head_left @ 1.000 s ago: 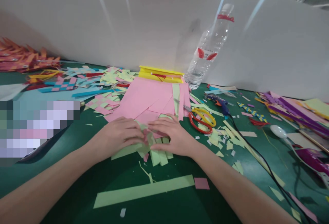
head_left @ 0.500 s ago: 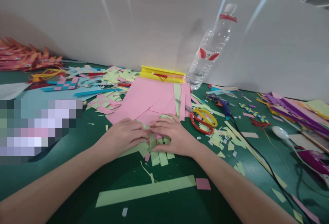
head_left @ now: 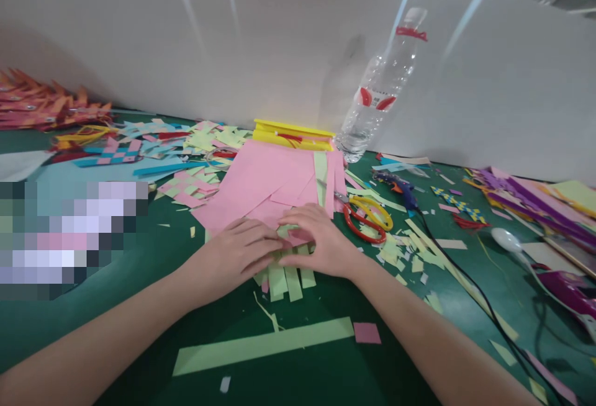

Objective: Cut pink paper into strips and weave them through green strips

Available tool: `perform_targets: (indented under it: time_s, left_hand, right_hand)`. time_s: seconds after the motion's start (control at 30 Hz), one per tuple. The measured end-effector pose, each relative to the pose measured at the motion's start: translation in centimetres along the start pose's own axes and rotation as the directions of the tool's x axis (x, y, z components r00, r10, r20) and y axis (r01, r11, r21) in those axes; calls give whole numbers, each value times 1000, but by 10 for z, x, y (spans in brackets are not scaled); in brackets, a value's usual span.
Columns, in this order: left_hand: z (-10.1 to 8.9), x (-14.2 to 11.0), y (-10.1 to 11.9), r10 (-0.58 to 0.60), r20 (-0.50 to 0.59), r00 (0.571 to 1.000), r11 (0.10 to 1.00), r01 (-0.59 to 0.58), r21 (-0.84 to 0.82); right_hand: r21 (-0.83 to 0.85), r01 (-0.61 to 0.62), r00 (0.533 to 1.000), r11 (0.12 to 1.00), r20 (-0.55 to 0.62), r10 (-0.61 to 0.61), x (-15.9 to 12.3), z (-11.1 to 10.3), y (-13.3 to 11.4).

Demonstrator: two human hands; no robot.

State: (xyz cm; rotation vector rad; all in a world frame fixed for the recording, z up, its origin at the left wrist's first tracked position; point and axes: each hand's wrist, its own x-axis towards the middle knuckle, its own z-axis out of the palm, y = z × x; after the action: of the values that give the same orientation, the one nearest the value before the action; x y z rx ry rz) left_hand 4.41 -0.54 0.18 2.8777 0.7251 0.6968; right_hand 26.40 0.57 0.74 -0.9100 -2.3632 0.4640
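Note:
Several pale green paper strips (head_left: 293,283) and a pink paper piece (head_left: 298,237) lie bunched together at the middle, partly covered by my hands. My left hand (head_left: 239,254) reaches over them from the left, fingers curled close together on the paper. From the other side, my right hand (head_left: 326,241) arches around the strips, its thumb low and its fingers above, gripping the paper. The fingertips of both hands nearly meet, and their exact hold is partly hidden. Just beyond lie pink paper sheets (head_left: 265,173).
Scissors (head_left: 372,238) with red and yellow handles lie right of the sheets, near a blue glue gun (head_left: 406,196) with a black cord. A plastic bottle (head_left: 377,99) tilts by the wall. A long green strip (head_left: 265,347) and a pink square (head_left: 367,333) lie in front.
My left hand has shifted slightly right and its fingers spread over the strips. My right hand has lifted and arched, showing more of the pink piece beneath.

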Motion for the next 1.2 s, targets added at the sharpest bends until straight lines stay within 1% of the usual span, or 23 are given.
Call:
perform_targets:
  time_s: [0.03,0.17,0.23,0.3,0.4,0.5,0.6,0.67,0.83,0.9,0.97,1.13,1.2]
  left_hand:
    - [0,0,0,-7,5,1000,1000,7,10]
    - [1,-1,-2,-4,49,999,1000,4,13]
    - [2,-1,-3,-12,80,997,1000,12,6]
    - [3,-2,-4,-27,97,995,1000,27,5]
    - [6,-3,-6,-44,107,993,999,46,-16]
    - [8,-4,-7,-59,105,993,997,65,-53]
    - [8,-4,-7,-68,114,991,994,77,-74]
    - [8,-3,-6,-68,116,991,993,78,-84]
    - [5,0,-4,-85,140,987,990,99,-101]
    - [4,1,-3,-86,141,986,990,101,-101]
    - [3,2,-2,-82,137,987,991,96,-96]
    - [4,1,-4,-75,120,990,991,87,-97]
    - [5,-1,-5,-71,108,992,991,82,-107]
  right_hand:
    - [25,-4,1000,1000,-19,4,0,-6,2]
    - [57,-83,997,995,15,82,-2,-29,11]
    - [44,-127,991,991,49,124,-3,-37,16]
    - [-5,-137,984,991,114,137,-5,-41,21]
    - [-56,-114,976,992,180,122,-6,-43,27]
    - [-77,-112,970,991,209,126,-6,-41,28]
    - [-95,-142,968,985,194,158,-6,-39,24]
    - [-87,-144,969,986,191,159,-5,-38,20]
    - [-53,-123,960,991,248,132,-5,-37,13]
    - [-49,-134,959,990,247,142,-5,-38,13]
    - [-56,-120,962,991,240,130,-5,-39,14]
    - [-118,-78,980,990,172,97,-7,-38,20]
    - [-122,-74,981,990,169,95,-7,-38,22]
